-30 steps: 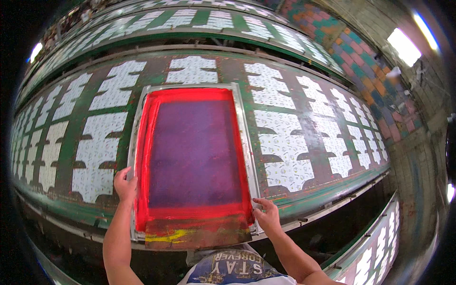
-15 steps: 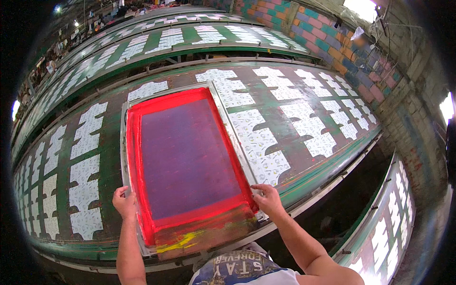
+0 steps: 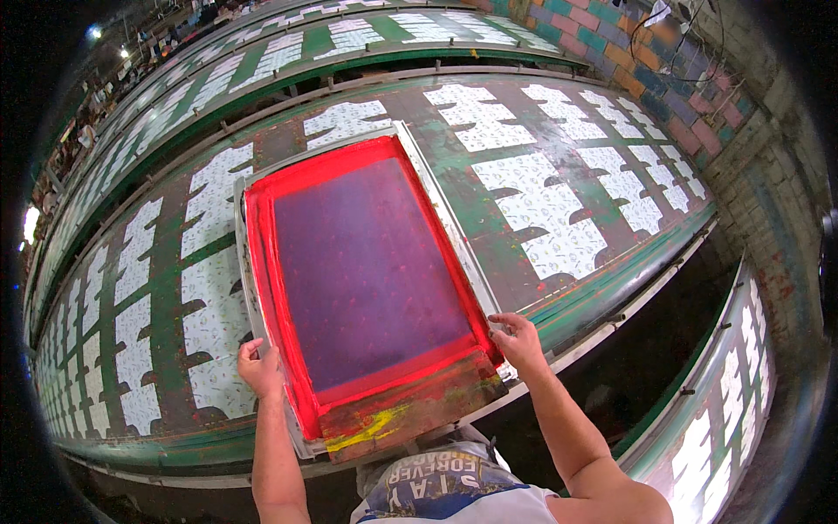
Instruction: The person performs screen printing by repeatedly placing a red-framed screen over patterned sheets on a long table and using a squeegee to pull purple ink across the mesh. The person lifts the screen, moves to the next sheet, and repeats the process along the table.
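A large printing screen (image 3: pixel 367 262) with a red border and purple mesh lies across the long green table (image 3: pixel 559 297). Its near end is stained with yellow and brown ink. My left hand (image 3: pixel 260 367) grips the frame's near left edge. My right hand (image 3: pixel 517 339) grips the near right corner. White printed fabric pieces (image 3: pixel 546 218) lie in rows on the table on both sides of the screen.
A second long table (image 3: pixel 349 44) with the same white pieces runs behind. Another printed strip (image 3: pixel 742 384) runs at the right, beside a painted brick wall (image 3: pixel 681 61). A dark gap (image 3: pixel 628 375) separates the table from that strip.
The screen has shifted along the table over the second, with both hands staying on its near corners. The view has swung, and more white pieces now show to the right.
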Motion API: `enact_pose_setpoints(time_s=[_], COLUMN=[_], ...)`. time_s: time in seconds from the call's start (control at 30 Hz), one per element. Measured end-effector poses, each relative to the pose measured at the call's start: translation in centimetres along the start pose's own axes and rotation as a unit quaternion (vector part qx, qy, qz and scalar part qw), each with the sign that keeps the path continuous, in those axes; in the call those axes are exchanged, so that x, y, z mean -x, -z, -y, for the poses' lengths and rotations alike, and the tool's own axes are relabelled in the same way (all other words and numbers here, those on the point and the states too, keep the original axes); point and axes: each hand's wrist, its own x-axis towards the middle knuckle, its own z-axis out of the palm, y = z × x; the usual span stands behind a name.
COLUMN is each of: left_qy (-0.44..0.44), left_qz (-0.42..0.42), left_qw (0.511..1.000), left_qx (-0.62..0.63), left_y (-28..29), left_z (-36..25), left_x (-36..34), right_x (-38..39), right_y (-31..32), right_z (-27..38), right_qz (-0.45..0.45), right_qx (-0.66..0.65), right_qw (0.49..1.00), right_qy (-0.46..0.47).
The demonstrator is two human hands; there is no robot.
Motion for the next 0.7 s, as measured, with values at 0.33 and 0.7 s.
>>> enact_pose_setpoints(time_s=[0.33,0.7], left_qy=[0.009,-0.018], left_qz=[-0.014,-0.008], left_qw=[0.999,0.999], left_qx=[-0.047,-0.036], left_y=[-4.3,-6.3], left_z=[-1.1,-2.3], left_x=[2.8,3.8], right_x=[-2.1,-2.8], right_y=[5.5,7.9], right_z=[-3.2,-4.6], right_qz=[0.047,0.096], right_qx=[-0.042,-0.106], right_qw=[0.997,0.989], right_qy=[-0.040,-0.048])
